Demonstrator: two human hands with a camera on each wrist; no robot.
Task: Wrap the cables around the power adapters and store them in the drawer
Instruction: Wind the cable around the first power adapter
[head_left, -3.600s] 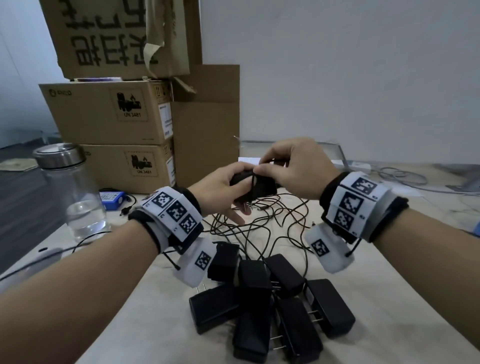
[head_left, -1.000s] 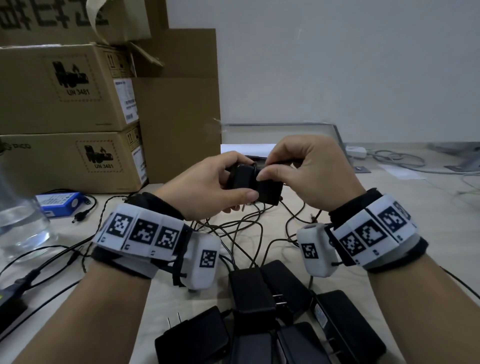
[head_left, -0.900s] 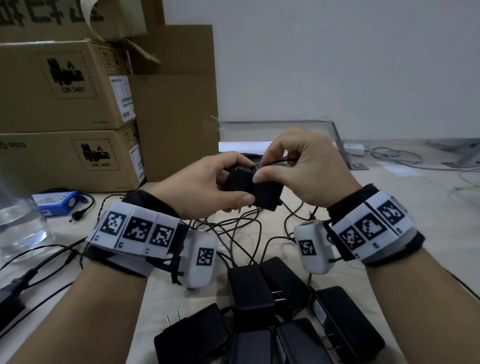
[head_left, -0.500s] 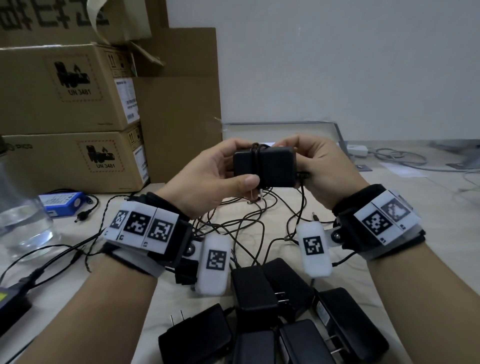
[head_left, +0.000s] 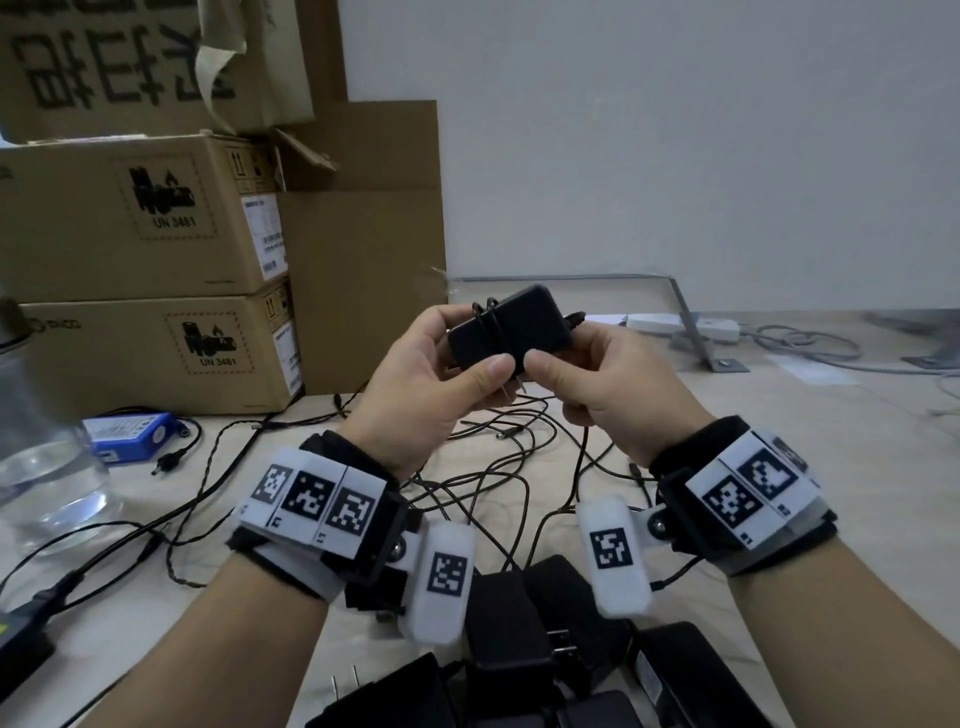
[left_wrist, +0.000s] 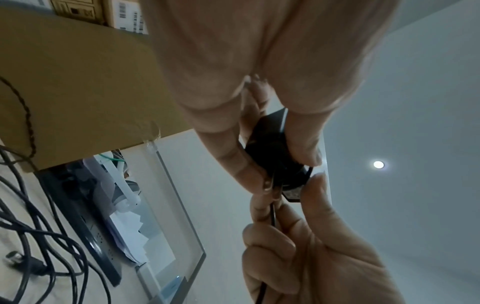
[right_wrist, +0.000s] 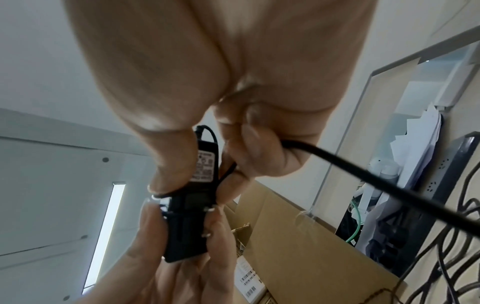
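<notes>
My left hand (head_left: 441, 358) grips a black power adapter (head_left: 511, 330) by its left end, raised above the table, thumb on the front edge. A couple of turns of its thin black cable (head_left: 491, 327) are wound round the body. My right hand (head_left: 566, 356) pinches the adapter's right end, and the cable (right_wrist: 363, 170) runs out through its curled fingers. In the left wrist view the adapter (left_wrist: 272, 152) sits between both hands' fingertips. Several more black adapters (head_left: 519, 649) lie in a pile at the near edge, their cables (head_left: 493, 467) tangled on the table. No drawer shows.
Stacked cardboard boxes (head_left: 156, 234) fill the back left. A glass jar (head_left: 41, 467) with water stands at the left edge, with a blue battery pack (head_left: 130, 434) beside it. A metal-framed clear panel (head_left: 680, 306) and a white power strip (head_left: 680, 325) are behind the hands.
Both hands have turned palm-up and lifted the adapter so its flat face shows. My right hand moved from over the top to the right end, thumb now beside the left thumb.
</notes>
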